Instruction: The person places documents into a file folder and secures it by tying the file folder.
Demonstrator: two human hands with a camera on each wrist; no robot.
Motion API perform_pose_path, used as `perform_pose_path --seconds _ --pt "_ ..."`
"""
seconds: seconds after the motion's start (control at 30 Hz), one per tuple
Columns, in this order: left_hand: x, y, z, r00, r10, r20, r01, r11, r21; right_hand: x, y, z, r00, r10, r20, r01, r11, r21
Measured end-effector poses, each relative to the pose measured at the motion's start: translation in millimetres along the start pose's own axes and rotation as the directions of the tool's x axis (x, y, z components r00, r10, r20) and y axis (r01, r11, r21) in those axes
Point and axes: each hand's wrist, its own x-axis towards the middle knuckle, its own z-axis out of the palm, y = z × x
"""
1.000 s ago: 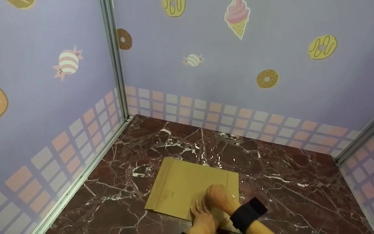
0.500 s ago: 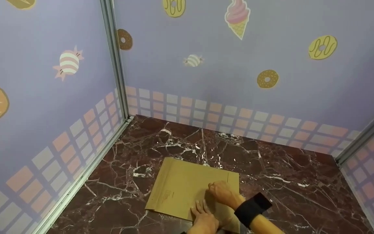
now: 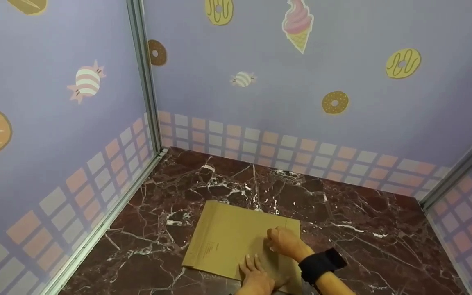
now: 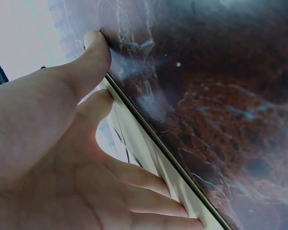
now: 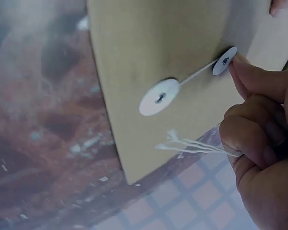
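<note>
A flat brown kraft-paper envelope (image 3: 228,237) lies on the dark marbled surface, with faint small print near its left side. My left hand (image 3: 257,278) rests on its near part, fingers straight and spread. Over the right part is my right hand (image 3: 287,243), curled, its fingers gripping a thin white string (image 5: 201,147) whose frayed ends stick out. Two white paper discs with metal eyelets show in the right wrist view: an outer disc (image 5: 151,103) and an inner disc (image 5: 220,69), string stretched between them. My right thumb tip is right at the inner disc.
Lilac wall panels stand around, the back wall (image 3: 260,102) and left wall (image 3: 35,164) carrying painted sweets and checks. Metal posts mark the left corner (image 3: 148,82) and right corner (image 3: 457,172). The marbled surface (image 3: 363,241) runs up to the walls. A black band (image 3: 318,266) circles my right wrist.
My right hand has shifted a little to the right and away over the envelope. My left hand stays on the envelope's near part; the head view has tilted slightly.
</note>
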Motion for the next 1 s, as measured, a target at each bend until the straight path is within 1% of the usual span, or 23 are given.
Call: perform_pose_path --seconds 0.07,0.13,0.23,0.27,0.3,0.37,0.43,0.47,0.5,0.6,0.63,0.7,0.77,0.8,0.87,0.93,0.97,1.0 --pt "0.3 -1.0 2.1 1.000 -0.021 0.011 0.022 0.997 -0.069 -1 0 1.0 0.999 0.041 0.009 -0.041 0.998 0.053" --pt "0.0 -2.0 4.1 0.999 -0.053 0.004 0.053 0.980 -0.193 -2 0 1.9 0.998 0.066 0.004 -0.066 0.995 0.080" --pt "-0.6 -2.9 6.7 0.998 -0.062 -0.002 0.060 0.968 -0.242 -4 2 4.1 0.997 0.074 -0.028 -0.072 0.995 0.072" --pt "-0.9 -2.9 6.9 0.997 -0.079 -0.015 0.071 0.952 -0.299 -4 3 4.7 0.996 0.074 -0.047 -0.071 0.995 0.067" --pt "-0.8 -2.9 6.9 0.996 -0.087 -0.023 0.075 0.945 -0.320 -5 3 5.1 0.995 0.079 -0.066 -0.074 0.995 0.066" --pt "-0.6 -2.4 6.0 0.996 -0.086 -0.031 0.074 0.957 -0.279 -6 4 5.7 0.991 0.095 -0.097 -0.088 0.994 0.072" --pt "-0.1 -1.4 4.0 0.995 -0.093 -0.040 0.078 0.959 -0.273 -6 4 5.0 0.984 0.141 -0.105 -0.131 0.986 0.099" --pt "0.2 -0.8 2.9 0.995 -0.091 -0.045 0.076 0.964 -0.255 -6 4 4.8 0.980 0.167 -0.104 -0.155 0.981 0.117" --pt "0.6 -0.1 1.8 0.995 -0.089 -0.048 0.075 0.968 -0.241 -6 4 4.2 0.975 0.196 -0.100 -0.183 0.974 0.131" --pt "-2.4 3.9 7.6 0.994 -0.093 -0.052 0.076 0.962 -0.261 -15 -1 9.2 0.954 0.288 -0.080 -0.270 0.946 0.180" --pt "-3.3 5.3 9.6 0.994 -0.098 -0.054 0.082 0.966 -0.247 -18 -3 10.4 0.948 0.308 -0.075 -0.289 0.937 0.194" --pt "-4.8 7.4 12.4 0.993 -0.105 -0.057 0.090 0.972 -0.217 -22 -6 11.6 0.941 0.331 -0.070 -0.310 0.927 0.213" --pt "-5.7 8.0 13.0 0.995 -0.088 -0.046 0.079 0.983 -0.163 -24 -9 11.7 0.941 0.331 -0.070 -0.310 0.925 0.218" --pt "-6.6 6.8 12.1 0.998 -0.059 -0.032 0.055 0.993 -0.107 -24 -10 11.1 0.943 0.326 -0.070 -0.306 0.928 0.212" --pt "-9.2 4.1 8.6 1.000 0.003 -0.016 -0.002 1.000 0.004 -23 -13 9.0 0.947 0.315 -0.068 -0.300 0.939 0.170" --pt "-11.6 0.6 4.5 0.997 0.074 -0.022 -0.071 0.992 0.100 -21 -15 6.3 0.954 0.288 -0.080 -0.282 0.956 0.083" --pt "-13.2 -1.4 2.4 0.994 0.099 -0.038 -0.094 0.987 0.129 -20 -17 5.2 0.959 0.273 -0.076 -0.272 0.962 0.028" --pt "-14.9 -3.1 0.8 0.990 0.129 -0.057 -0.117 0.977 0.177 -19 -18 4.3 0.964 0.257 -0.069 -0.260 0.965 -0.030"
